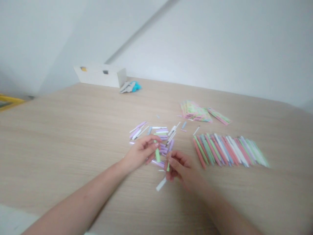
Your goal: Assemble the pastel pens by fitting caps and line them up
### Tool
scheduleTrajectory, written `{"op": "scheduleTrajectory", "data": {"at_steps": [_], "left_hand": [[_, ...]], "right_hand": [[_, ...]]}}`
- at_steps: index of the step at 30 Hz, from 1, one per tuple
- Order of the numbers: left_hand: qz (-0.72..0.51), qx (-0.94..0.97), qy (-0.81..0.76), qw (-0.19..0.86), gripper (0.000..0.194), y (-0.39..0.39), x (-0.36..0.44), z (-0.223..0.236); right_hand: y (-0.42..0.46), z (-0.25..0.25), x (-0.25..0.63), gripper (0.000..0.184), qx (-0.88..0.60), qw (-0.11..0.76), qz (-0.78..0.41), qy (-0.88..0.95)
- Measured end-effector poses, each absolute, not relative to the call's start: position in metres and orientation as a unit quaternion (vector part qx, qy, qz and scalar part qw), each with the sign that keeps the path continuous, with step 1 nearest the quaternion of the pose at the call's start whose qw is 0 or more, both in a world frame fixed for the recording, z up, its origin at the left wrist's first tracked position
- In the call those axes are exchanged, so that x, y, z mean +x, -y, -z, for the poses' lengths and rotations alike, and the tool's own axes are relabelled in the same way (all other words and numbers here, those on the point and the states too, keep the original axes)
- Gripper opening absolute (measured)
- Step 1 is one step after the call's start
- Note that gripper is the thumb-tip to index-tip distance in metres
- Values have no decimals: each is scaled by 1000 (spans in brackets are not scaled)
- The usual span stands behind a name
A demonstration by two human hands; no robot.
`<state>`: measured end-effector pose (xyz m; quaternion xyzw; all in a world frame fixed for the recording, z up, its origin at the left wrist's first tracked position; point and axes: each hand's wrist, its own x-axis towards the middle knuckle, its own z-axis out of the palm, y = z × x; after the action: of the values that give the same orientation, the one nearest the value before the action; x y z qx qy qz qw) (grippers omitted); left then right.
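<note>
**Our left hand [140, 154] and right hand [179, 167] over a loose heap of pastel paper sticks [161, 138] on the tabletop [73, 147]**
In the head view, our left grip is clamped on a pale green stick [157, 155]; our right grip curls together beside a small green end [168, 167], held or not we cannot tell. A white stick [161, 184] lies just below the right hand. Toward the right edge runs a neat row of sticks [230, 150], with printed paper sheets [195, 111] beyond. A white box [100, 75] and a blue-grey cloth [130, 87] sit at the far edge.

The paper strips [227, 150] come in pastel pink, mint green, white and lilac, the tabletop [61, 137] has a pale oak grain, and the bundle [130, 87] beside the white box [100, 75] is grey and turquoise
</note>
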<state>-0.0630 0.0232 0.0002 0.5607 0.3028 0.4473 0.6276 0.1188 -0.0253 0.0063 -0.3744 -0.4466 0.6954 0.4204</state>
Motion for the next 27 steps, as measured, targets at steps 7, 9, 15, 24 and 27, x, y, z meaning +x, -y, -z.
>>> {"op": "scheduleTrajectory", "data": {"at_steps": [7,9,15,24,27], "left_hand": [[-461,546,-295,635,30,-23,-62,-3],[-465,542,-294,635,31,-23,-62,-3],[-478,547,-287,625,30,-23,-62,-3],[-443,586,-292,612,55,-17,-61,-8],[-431,583,-302,619,57,-16,-59,-8]], "right_hand": [[25,1,118,23,-361,400,-691,482],[24,3,118,22,-377,377,-678,507],[25,3,117,20,-407,329,-645,556],[23,-2,116,18,-407,320,-642,566],[22,-1,115,24,-416,345,-654,529]]}}
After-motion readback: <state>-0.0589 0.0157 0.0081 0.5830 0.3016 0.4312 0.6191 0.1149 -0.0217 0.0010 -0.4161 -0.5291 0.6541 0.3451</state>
